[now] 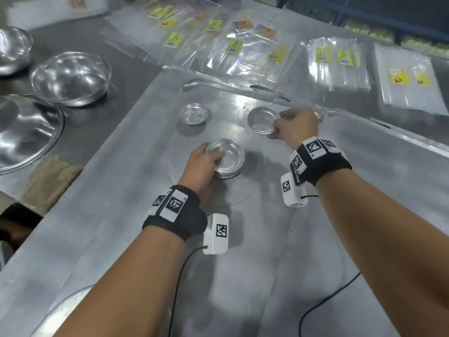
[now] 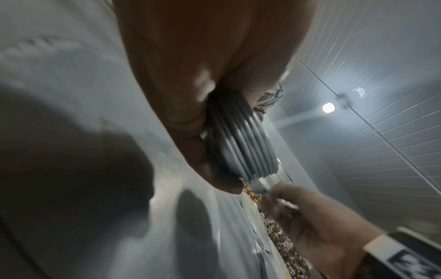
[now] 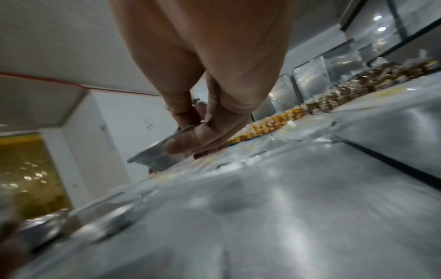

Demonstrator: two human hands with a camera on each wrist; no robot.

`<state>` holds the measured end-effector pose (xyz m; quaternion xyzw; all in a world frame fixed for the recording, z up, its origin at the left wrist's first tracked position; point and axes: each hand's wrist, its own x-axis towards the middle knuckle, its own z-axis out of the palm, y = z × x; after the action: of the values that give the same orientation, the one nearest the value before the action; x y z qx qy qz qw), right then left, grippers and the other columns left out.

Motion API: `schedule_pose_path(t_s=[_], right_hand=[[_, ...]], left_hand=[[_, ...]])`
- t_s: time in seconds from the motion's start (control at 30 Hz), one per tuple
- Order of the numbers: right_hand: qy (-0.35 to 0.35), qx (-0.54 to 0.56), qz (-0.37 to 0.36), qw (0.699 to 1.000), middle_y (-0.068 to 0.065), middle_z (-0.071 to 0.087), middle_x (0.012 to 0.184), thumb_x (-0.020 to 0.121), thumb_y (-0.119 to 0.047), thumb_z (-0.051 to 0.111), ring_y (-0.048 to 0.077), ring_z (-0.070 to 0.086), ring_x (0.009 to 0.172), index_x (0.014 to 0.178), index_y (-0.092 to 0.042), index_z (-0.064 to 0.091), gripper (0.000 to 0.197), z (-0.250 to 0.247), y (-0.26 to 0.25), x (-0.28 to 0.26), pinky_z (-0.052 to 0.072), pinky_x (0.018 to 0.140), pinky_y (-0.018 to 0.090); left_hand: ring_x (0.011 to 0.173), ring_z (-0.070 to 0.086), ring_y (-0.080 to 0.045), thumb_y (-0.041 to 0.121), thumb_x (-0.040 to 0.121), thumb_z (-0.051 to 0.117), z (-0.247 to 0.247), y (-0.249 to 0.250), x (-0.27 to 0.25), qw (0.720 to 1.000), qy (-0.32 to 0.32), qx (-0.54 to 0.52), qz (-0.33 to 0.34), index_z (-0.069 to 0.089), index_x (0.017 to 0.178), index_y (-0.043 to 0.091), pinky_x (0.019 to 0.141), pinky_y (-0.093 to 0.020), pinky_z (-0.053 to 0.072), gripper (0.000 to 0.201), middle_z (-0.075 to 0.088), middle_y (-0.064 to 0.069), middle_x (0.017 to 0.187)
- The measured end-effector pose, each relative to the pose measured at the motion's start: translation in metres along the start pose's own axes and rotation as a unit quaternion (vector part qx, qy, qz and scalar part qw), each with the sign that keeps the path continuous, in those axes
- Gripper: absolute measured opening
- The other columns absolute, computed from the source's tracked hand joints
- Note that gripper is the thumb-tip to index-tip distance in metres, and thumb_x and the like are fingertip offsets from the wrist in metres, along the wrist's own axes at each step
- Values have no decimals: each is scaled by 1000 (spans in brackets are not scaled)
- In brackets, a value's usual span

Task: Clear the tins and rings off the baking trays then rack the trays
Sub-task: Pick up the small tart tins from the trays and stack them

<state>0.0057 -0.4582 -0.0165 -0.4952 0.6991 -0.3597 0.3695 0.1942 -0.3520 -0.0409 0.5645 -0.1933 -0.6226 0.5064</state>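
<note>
Head view: hands each gripping tins, left (image 1: 202, 164) a stack (image 1: 227, 158); right (image 1: 295, 126) one tin (image 1: 263, 120).

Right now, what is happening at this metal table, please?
A person is collecting small round tins from a baking tray. The left hand holds a nested stack of tins, and the right hand pinches the rim of another tin. One loose tin is untouched on the tray.

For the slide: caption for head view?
Left hand grips stacked tins; right hand pinches another tin.
</note>
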Motion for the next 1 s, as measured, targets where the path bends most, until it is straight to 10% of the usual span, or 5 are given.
schedule_pose_path(t_s=[0.13, 0.37, 0.7, 0.87, 1.0], right_hand=[[-45, 56, -73, 995, 2, 68, 60, 73, 4, 65, 24, 71, 54, 89, -4, 74, 20, 4, -24, -31, 61, 60, 37], [-124, -66, -158, 977, 11, 70, 71, 78, -2, 66, 11, 68, 46, 89, -15, 75, 19, 16, -42, -64, 44, 43, 11], [-192, -175, -173, 950, -5, 69, 63, 76, -11, 68, 13, 68, 51, 87, -15, 80, 17, 36, -38, -62, 57, 56, 21], [-222, -208, -190, 934, -19, 60, 59, 79, -14, 72, -14, 55, 47, 91, -20, 80, 16, 49, -35, -51, 39, 49, 2], [-256, -178, -166, 935, -14, 63, 49, 82, -27, 74, 0, 61, 45, 82, -19, 80, 10, 61, -40, -42, 45, 54, 8]], left_hand=[[85, 61, -36, 3, 85, 64, -1, -7, 0, 1000, 13, -14, -12, 67, 95, 9, 85, -72, 52, 12, 61, -14, 86], [95, 72, -33, 57, 99, 46, -3, -5, 0, 997, -28, -60, -39, 71, 122, 10, 82, -45, 59, 58, 73, -21, 114], [93, 69, -41, 27, 93, 65, -4, -4, 8, 998, 27, -58, 12, 62, 124, -1, 72, -53, 61, 42, 67, -27, 114], [78, 65, -32, 5, 97, 57, -9, -7, 17, 998, 37, -40, 25, 63, 112, -1, 71, -54, 61, 18, 65, -20, 92], [84, 64, -35, 0, 91, 55, -16, -3, 22, 996, 71, -47, 42, 65, 105, 3, 75, -61, 60, 17, 63, -22, 96]])
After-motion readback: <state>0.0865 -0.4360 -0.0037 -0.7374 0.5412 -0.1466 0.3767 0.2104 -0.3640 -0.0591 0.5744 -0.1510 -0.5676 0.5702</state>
